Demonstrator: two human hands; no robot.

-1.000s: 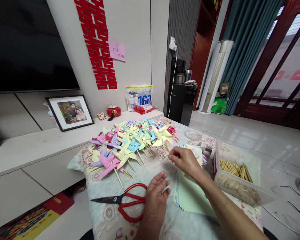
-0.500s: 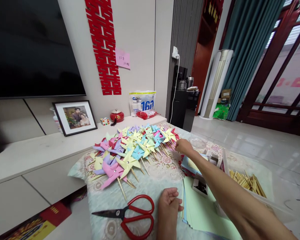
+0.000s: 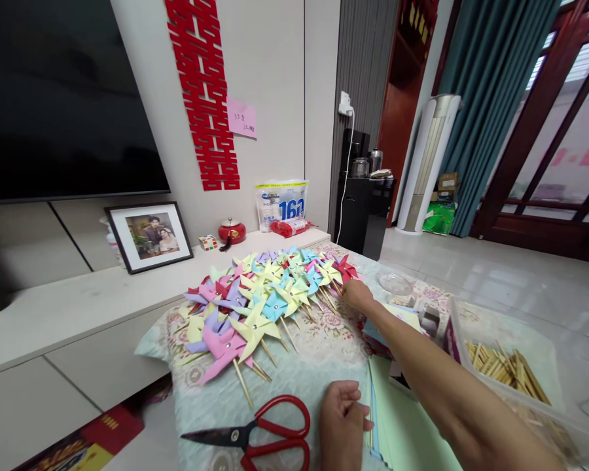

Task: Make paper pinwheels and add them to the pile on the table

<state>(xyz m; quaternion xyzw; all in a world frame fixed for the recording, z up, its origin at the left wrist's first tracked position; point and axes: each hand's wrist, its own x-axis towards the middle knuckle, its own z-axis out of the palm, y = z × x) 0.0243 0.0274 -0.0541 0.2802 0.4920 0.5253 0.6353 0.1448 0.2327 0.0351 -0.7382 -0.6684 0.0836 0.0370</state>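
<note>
Left hand (image 3: 343, 418): empty, fingers loosely curled, between red-handled scissors (image 3: 248, 434) and pale green paper (image 3: 403, 422). Right hand (image 3: 357, 296): well apart from it, now stretched to the heaped pinwheels' (image 3: 275, 305) right end; grip hidden, cannot tell. Pale yellow pinwheel (image 3: 330, 273): there, lately hand-held, apparently added to the heap.

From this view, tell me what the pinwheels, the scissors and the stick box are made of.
Pinwheels: probably matte paper, thin and folded, in flat colours.
Scissors: dull dark blades, likely steel, with a bright pivot; smooth red handles, plastic or coated metal.
Box: seemingly clear, smooth plastic; sticks show through it.
</note>
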